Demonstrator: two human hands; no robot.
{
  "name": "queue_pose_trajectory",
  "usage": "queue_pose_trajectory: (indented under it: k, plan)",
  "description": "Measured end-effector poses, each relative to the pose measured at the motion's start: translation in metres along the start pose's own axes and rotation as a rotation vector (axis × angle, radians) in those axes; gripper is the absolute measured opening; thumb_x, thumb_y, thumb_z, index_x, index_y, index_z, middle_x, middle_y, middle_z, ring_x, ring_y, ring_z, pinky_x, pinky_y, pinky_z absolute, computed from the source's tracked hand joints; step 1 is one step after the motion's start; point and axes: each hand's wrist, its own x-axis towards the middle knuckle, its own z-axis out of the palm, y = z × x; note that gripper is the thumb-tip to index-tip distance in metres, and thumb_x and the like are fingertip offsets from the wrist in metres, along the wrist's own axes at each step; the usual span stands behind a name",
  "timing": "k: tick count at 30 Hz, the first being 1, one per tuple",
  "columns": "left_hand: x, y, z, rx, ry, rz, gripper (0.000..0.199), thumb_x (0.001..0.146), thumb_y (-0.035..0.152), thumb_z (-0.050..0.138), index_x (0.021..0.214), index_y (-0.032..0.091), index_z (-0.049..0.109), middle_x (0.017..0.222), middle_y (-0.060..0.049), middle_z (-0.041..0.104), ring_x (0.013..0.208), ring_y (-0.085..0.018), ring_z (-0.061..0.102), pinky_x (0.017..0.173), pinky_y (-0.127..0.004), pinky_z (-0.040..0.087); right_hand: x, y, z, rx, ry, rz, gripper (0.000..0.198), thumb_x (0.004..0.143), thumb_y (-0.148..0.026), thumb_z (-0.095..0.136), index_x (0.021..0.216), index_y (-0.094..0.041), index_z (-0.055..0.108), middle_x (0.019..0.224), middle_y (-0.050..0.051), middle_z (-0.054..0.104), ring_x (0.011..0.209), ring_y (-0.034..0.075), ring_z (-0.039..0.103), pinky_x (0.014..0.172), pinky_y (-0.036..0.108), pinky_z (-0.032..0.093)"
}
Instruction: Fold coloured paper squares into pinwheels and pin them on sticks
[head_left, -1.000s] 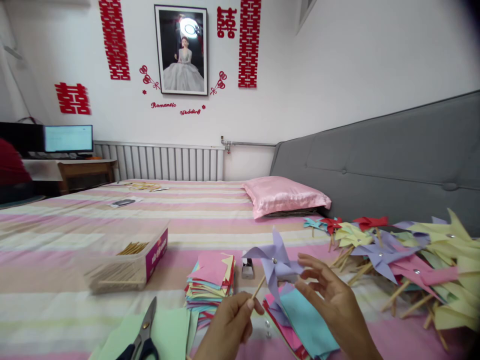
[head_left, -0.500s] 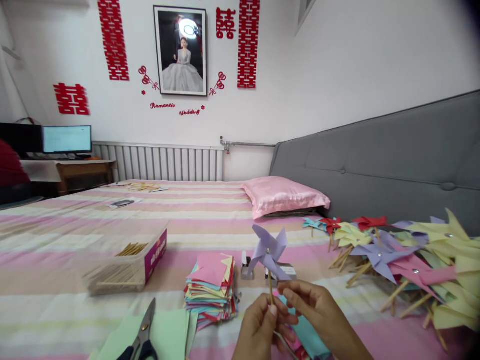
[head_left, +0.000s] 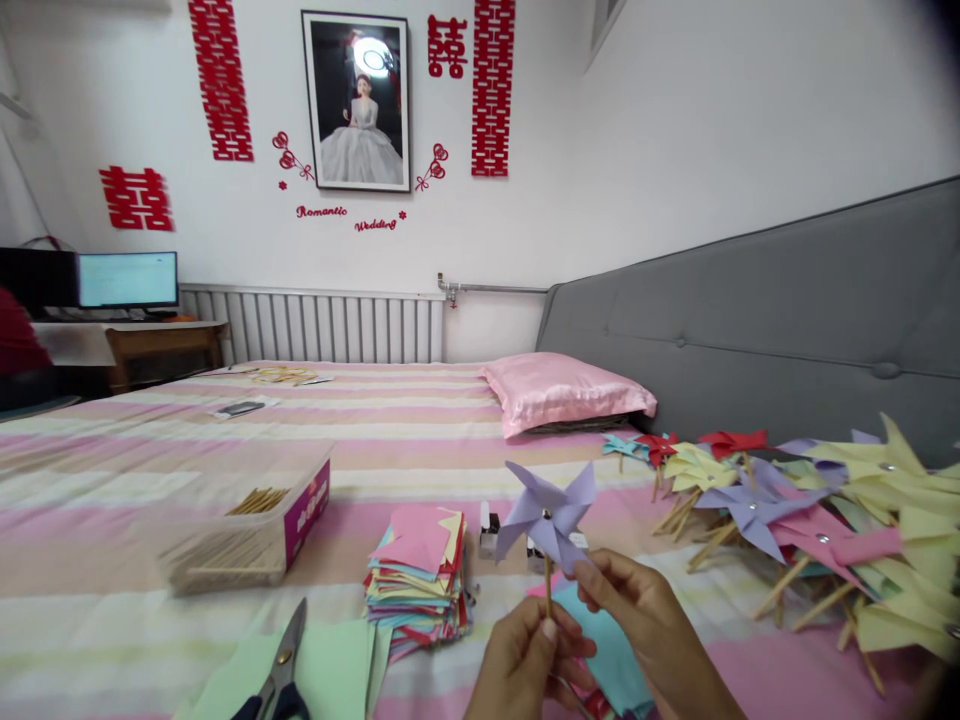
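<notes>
Purple paper pinwheel (head_left: 547, 518) stands upright at lower centre, its stick pinched by the left hand (head_left: 525, 660) while the right hand (head_left: 637, 615) fingers a blade; at left, a clear box (head_left: 247, 535) holds wooden sticks (head_left: 259, 499).

1. "Romantic" (head_left: 321, 212), in red script letters, stands on the white wall below the framed portrait (head_left: 355, 100), to its lower left.
2. "Wedding" (head_left: 375, 225), in the same red script, stands on the wall just right of it, slightly lower.
3. Red double-happiness signs are stuck to the wall: one large at the left (head_left: 136, 198), one small (head_left: 445, 46) right of the portrait, and two tall stacked strips (head_left: 220, 80) (head_left: 493, 88).
4. The pink-sided box (head_left: 306, 511) of sticks bears print, probably a brand, too small to read.
</notes>
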Motion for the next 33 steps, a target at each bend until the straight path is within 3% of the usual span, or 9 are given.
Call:
queue_pose_trajectory:
  k: [6,10,13,15,19,24,30,33]
  plan:
    - [-0.001,0.002,0.001,-0.019,-0.002,-0.033,0.037,0.075,0.048,0.054,0.079,0.011,0.053,0.076,-0.01,0.069,0.054,-0.008,0.06,0.047,-0.017,0.039,0.0,-0.004,-0.005,-0.004,0.042,0.0,0.028,0.071,-0.042,0.064,0.062,-0.016,0.061,0.053,-0.004,0.046,0.054,0.01,0.04,0.053,0.02,0.035]
    - [0.0,0.004,0.0,-0.002,0.002,-0.055,0.037,0.074,0.049,0.054,0.079,0.012,0.052,0.078,-0.01,0.068,0.055,-0.009,0.06,0.048,-0.018,0.039,0.002,0.0,-0.004,0.096,0.104,0.003,0.03,0.065,-0.045,0.067,0.071,-0.016,0.064,0.054,-0.002,0.052,0.055,0.012,0.046,0.052,0.021,0.037]
    - [0.0,0.001,-0.003,0.119,0.004,-0.042,0.043,0.073,0.056,0.05,0.079,0.013,0.052,0.076,-0.009,0.067,0.053,-0.01,0.059,0.046,-0.019,0.037,0.005,-0.002,-0.003,0.2,0.167,-0.031,0.041,0.059,-0.046,0.071,0.087,-0.016,0.065,0.071,0.004,0.064,0.064,0.017,0.055,0.057,0.024,0.041]
    - [0.0,-0.001,-0.003,0.236,0.0,-0.031,0.048,0.072,0.06,0.047,0.078,0.012,0.053,0.073,-0.009,0.065,0.049,-0.009,0.055,0.045,-0.02,0.035,0.005,-0.006,-0.003,0.229,0.177,-0.056,0.04,0.058,-0.044,0.072,0.087,-0.017,0.064,0.081,0.007,0.067,0.073,0.021,0.059,0.063,0.028,0.044]
    - [-0.002,-0.001,0.002,0.34,-0.008,-0.066,0.052,0.07,0.062,0.045,0.076,0.012,0.054,0.066,-0.009,0.063,0.047,-0.009,0.048,0.044,-0.02,0.031,0.003,-0.013,-0.008,0.227,0.134,-0.016,0.031,0.062,-0.035,0.072,0.085,-0.017,0.064,0.081,0.006,0.069,0.081,0.023,0.06,0.072,0.03,0.045]
    - [-0.001,-0.008,0.005,0.318,-0.027,-0.138,0.053,0.068,0.064,0.046,0.079,0.013,0.053,0.06,-0.007,0.061,0.044,-0.009,0.045,0.043,-0.02,0.028,-0.001,-0.012,-0.014,0.2,0.11,0.05,0.02,0.066,-0.03,0.072,0.079,-0.016,0.066,0.073,0.003,0.069,0.074,0.018,0.06,0.067,0.025,0.046]
    - [-0.002,-0.01,0.003,0.282,-0.095,-0.178,0.051,0.068,0.062,0.046,0.079,0.013,0.053,0.055,-0.002,0.056,0.042,-0.007,0.043,0.041,-0.019,0.026,-0.004,-0.015,-0.014,0.266,0.047,0.089,0.024,0.067,-0.028,0.072,0.086,-0.014,0.065,0.069,0.003,0.069,0.061,0.014,0.059,0.057,0.023,0.045]
    - [-0.004,-0.004,0.007,0.307,-0.109,-0.181,0.047,0.071,0.058,0.046,0.078,0.012,0.054,0.053,0.0,0.051,0.041,-0.006,0.04,0.041,-0.019,0.025,-0.004,-0.016,-0.015,0.246,0.056,0.087,0.029,0.066,-0.029,0.072,0.089,-0.013,0.064,0.07,0.004,0.069,0.063,0.017,0.06,0.06,0.026,0.046]
